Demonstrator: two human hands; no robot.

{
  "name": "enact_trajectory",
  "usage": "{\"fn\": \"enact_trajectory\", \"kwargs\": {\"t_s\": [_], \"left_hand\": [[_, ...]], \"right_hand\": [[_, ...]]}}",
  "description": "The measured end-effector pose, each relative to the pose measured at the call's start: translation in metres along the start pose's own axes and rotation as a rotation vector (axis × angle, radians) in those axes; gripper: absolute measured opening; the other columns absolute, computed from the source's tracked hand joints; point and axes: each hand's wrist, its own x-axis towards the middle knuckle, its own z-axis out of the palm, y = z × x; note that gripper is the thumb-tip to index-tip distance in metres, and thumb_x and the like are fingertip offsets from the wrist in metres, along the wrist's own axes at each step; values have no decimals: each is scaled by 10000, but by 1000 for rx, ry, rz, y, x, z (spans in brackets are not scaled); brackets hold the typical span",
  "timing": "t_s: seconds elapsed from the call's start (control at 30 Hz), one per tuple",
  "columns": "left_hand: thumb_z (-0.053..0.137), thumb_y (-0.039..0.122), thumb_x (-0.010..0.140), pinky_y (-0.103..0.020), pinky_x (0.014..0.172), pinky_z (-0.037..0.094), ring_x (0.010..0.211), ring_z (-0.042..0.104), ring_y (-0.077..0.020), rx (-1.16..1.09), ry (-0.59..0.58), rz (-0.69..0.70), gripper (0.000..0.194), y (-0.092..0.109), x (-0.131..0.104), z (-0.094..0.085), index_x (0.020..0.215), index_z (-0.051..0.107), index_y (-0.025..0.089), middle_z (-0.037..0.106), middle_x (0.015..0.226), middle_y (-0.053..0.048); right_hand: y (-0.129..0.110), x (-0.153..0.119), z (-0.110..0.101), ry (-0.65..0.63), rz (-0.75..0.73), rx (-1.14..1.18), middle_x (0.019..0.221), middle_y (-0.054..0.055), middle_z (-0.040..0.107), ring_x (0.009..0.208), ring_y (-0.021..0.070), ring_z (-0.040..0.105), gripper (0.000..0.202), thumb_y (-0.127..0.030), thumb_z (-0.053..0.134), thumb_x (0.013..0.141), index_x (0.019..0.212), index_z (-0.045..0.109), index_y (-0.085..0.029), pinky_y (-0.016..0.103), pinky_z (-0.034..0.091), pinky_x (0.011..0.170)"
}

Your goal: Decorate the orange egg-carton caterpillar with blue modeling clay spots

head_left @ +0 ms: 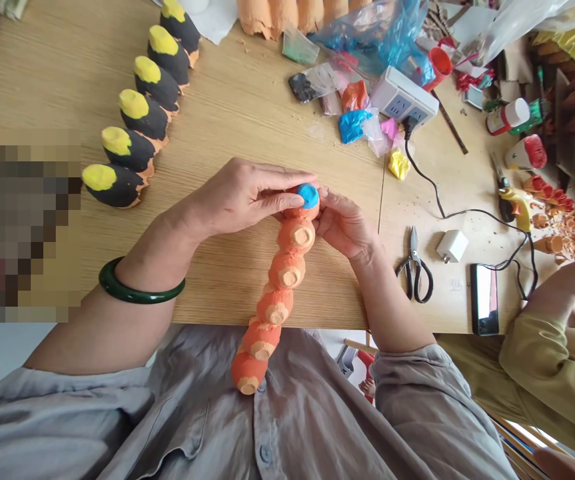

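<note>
An orange-painted strip of egg carton cups (287, 269) runs from the table edge back toward my shirt, its cup bottoms bare and pale. On the farthest cup sits a flattened piece of blue clay (308, 196). My left hand (262, 193) grips that end from the left, its thumb against the blue clay's edge. From the right, my right hand (343, 217) holds the same cup, fingers curled around its side. Parts of the fingers are hidden behind the cup.
A black egg carton strip with yellow tops (134, 107) stands at the left. Clay packets (354, 125), a white power strip (402, 97), scissors (414, 267), a white charger (452, 246) and a phone (484, 300) lie to the right. Another person's sleeve (542, 353) is at the right edge.
</note>
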Motion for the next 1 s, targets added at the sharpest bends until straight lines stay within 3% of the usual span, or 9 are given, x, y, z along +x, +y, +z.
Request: {"fn": "enact_trajectory", "kwargs": {"t_s": [0.2,0.37,0.47,0.63,0.73,0.87,0.93,1.0], "left_hand": [[872,626,1010,-519,1280,638,1403,812,-336,-123,26,-45,414,3,1,1,1347,897,388,870,1432,-25],[847,677,1016,-555,1091,740,1307,850,-391,-273,11,-125,587,2,-1,5,1512,828,362,871,1420,-88],[925,569,963,-513,1057,751,1249,865,-363,-278,34,-98,682,0,-1,11,1599,763,383,847,1480,-72],[960,388,911,-403,1062,745,1320,823,-308,-169,125,7,541,3,0,15,1442,866,344,824,1519,-48],[958,331,900,-390,1003,747,1188,827,-269,-150,115,17,622,6,0,12,1508,826,322,810,1523,-57],[1013,336,860,-407,946,743,1038,797,-217,-341,99,-105,797,6,0,10,1606,736,307,710,1633,-94],[1072,355,809,-391,934,734,1056,802,-220,-450,100,-188,754,5,1,10,1502,783,295,773,1524,-83],[1089,402,808,-405,957,723,1082,819,-241,-532,62,-256,594,4,1,13,1326,833,264,851,1348,-74]], "right_hand": [[-3,-3,3,19,-17,-90,1057,-7,875,1142,256,810,248,-508,920,868,983,807,-321,444,669,1078],[-7,-6,8,-12,-61,-48,1192,15,885,1182,260,800,280,-519,915,861,1029,818,-318,440,663,1112],[-7,-6,10,-1,-91,-1,1106,-14,877,1077,235,805,269,-522,924,856,998,818,-319,394,683,1061],[-5,-8,15,12,-75,-23,970,10,862,1032,252,815,350,-626,896,898,920,777,-298,393,697,1012],[-4,-10,18,-11,-58,-32,922,11,844,998,264,803,364,-633,912,876,961,804,-296,411,689,1027],[-4,-14,20,61,-124,-36,921,7,812,1018,285,790,354,-645,902,843,928,776,-325,455,679,1052],[-5,-15,20,120,-169,-58,954,19,809,1075,302,784,363,-672,874,843,871,729,-340,477,672,1061],[-5,-17,20,164,-180,-103,1025,40,824,1161,328,770,386,-711,843,842,850,699,-352,510,659,1089]]}}
